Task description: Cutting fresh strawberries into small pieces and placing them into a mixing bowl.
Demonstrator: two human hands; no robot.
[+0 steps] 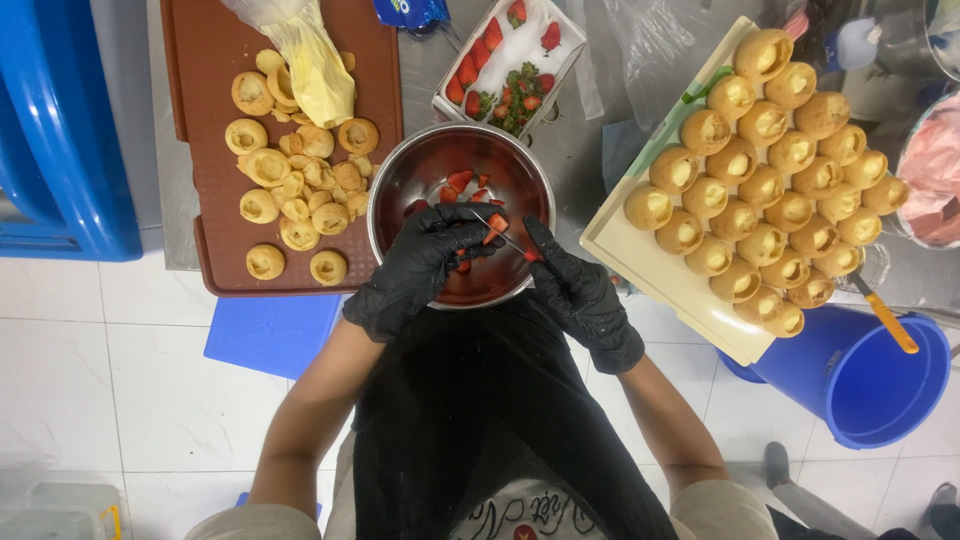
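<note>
a brown tray [215, 190] of pastry scraps [295, 195] lies left of the white box [447, 108] of strawberries; hollowed buns [765, 180] sit on a cream board [640, 262] to its right, a blue bucket [870, 385] beyond.

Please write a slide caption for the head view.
Gloved left hand holds a strawberry over a bowl; right hand cuts.

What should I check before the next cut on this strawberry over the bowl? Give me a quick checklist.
1. Left hand grips the strawberry piece: ok.
2. Right hand holds the knife, blade at the berry: ok.
3. Cut is over the metal bowl, where cut pieces already lie: ok.
4. Left fingertips away from the blade: cannot tell, they are very close.
5. More whole strawberries in the white tray: ok.
6. Black gloves on both hands: ok.
</note>
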